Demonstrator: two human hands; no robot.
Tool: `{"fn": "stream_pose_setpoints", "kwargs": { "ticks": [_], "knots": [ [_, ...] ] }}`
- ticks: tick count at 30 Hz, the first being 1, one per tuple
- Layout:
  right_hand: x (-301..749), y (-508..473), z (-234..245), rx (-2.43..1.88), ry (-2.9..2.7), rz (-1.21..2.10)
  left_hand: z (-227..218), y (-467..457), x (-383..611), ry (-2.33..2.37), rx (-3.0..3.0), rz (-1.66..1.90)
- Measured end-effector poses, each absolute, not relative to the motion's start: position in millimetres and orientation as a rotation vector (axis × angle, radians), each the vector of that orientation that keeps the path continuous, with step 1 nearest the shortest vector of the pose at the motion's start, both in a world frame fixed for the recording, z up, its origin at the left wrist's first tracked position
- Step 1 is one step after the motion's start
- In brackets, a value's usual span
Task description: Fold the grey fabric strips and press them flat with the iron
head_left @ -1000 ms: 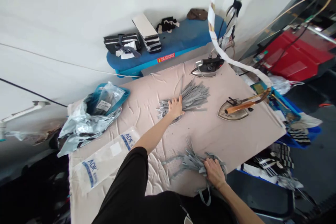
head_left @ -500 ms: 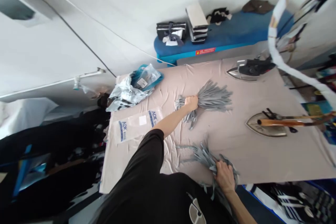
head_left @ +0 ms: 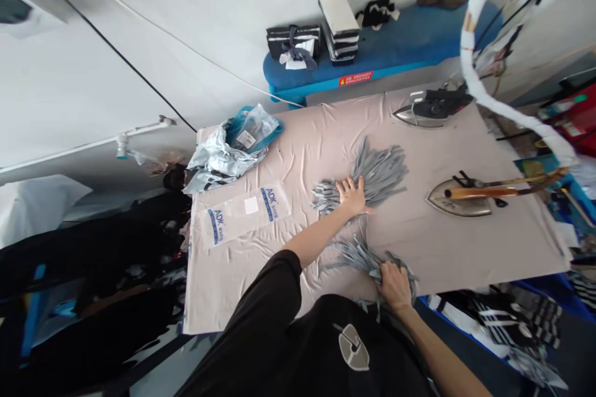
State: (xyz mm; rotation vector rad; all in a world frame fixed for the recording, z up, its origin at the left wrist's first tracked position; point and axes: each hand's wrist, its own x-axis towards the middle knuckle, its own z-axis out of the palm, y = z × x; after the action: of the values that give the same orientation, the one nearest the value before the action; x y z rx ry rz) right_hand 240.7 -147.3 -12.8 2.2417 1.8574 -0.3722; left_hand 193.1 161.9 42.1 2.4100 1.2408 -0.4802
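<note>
A bundle of grey fabric strips (head_left: pixel 382 172) lies fanned out on the cloth-covered table (head_left: pixel 419 248), pinched in at its middle. My left hand (head_left: pixel 352 198) rests on that narrow middle, its fingers spread. At the table's near edge, my right hand (head_left: pixel 395 284) is closed around a second bunch of grey strips (head_left: pixel 358 258), whose loose ends trail to the left. Part of this second bunch hangs over the edge by my body, and the far side of my right-hand grip is hidden.
Two irons, one black-handled (head_left: pixel 426 110) and one wooden-handled (head_left: pixel 460 197), stand on the table's right side. A clear ADK bag (head_left: pixel 237 214) lies left, below a crumpled plastic bag (head_left: pixel 223 155). Behind is a blue ironing board (head_left: pixel 395 43) with folded stacks. A white-wrapped hose (head_left: pixel 503 105) hangs right.
My left hand has loosened from a closed grip on the far bundle to spread fingers on top of it. My right hand keeps its hold. The whole view has shifted slightly.
</note>
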Motion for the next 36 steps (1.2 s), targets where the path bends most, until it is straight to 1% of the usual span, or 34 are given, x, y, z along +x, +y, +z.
{"fn": "stream_pose_setpoints", "kwargs": {
  "ticks": [5, 10, 16, 20, 23, 25, 32, 34, 36],
  "knots": [
    [239.6, -145.9, -12.7, 2.243, 1.834, -0.378, 39.8, 148.3, 181.7, 1.226, 2.498, -0.349],
    [239.8, -146.0, -14.5, 2.226, 1.833, -0.389, 42.6, 163.7, 158.9, 1.362, 2.466, -0.242],
    [240.4, -148.0, -19.5, 2.251, 1.836, -0.374, 45.4, 184.2, 142.9, 1.45, 2.384, -0.31],
    [243.1, -150.2, -20.4, 2.249, 1.878, -0.326, 57.0, 200.3, 134.3, 1.434, 2.346, -0.379],
    [246.5, -151.7, -20.8, 2.233, 1.919, -0.27, 77.7, 222.7, 110.3, 1.451, 2.327, -0.414],
    [248.9, -152.4, -22.3, 2.216, 1.95, -0.238, 99.2, 240.4, 82.1, 1.48, 2.332, -0.42],
    [254.6, -157.1, -33.6, 2.182, 1.991, -0.153, 197.0, 292.1, -68.0, 1.634, 2.442, -0.446],
    [256.0, -158.4, -35.5, 2.172, 1.993, -0.135, 210.5, 299.6, -111.3, 1.672, 2.446, -0.49],
    [257.7, -158.6, -36.3, 2.16, 1.993, -0.122, 208.0, 301.4, -147.8, 1.693, 2.427, -0.546]
  ]
}}
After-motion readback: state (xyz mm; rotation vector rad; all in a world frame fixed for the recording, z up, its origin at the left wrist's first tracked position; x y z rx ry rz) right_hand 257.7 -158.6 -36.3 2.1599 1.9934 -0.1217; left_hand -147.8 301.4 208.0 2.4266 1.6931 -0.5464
